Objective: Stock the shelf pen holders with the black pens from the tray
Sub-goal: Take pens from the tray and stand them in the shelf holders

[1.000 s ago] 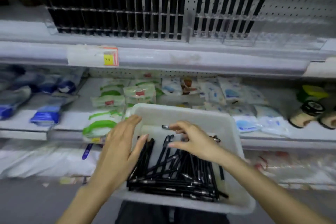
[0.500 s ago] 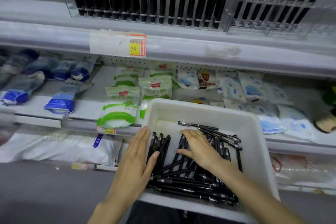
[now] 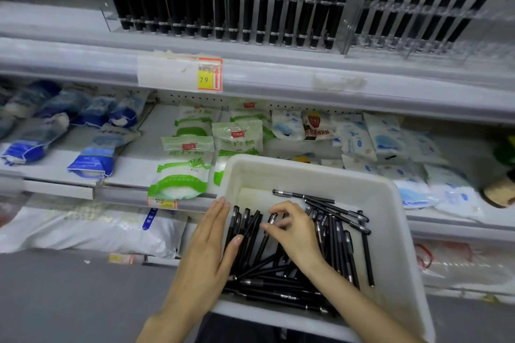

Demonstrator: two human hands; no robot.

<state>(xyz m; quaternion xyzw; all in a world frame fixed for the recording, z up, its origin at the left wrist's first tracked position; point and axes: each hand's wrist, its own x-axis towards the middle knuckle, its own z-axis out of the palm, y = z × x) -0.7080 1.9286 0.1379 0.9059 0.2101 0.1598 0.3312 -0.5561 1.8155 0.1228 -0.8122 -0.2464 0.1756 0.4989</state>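
Right hand point(image 3: 295, 234) has curled, pinching a pen point(image 3: 271, 218) in tray point(image 3: 306, 168) | left hand point(image 3: 206, 253) flat at tray's left | holders point(image 3: 418, 28) above tray gapped; pile point(image 3: 278, 284) remains

White shelves point(image 3: 83, 64) carry a yellow price tag point(image 3: 209, 75) and bagged goods point(image 3: 181, 172) above grey floor point(image 3: 69, 301)

Tray point(image 3: 306, 172) was white; pens point(image 3: 337, 245) were black with silver bands; price tag point(image 3: 210, 75) was yellow, bordered red; centre packets point(image 3: 181, 175) were white with green bands; left packets point(image 3: 92, 153) were blue and white; pegboard point(image 3: 195, 96) was pale, dotted with holes; floor point(image 3: 69, 301) was grey.
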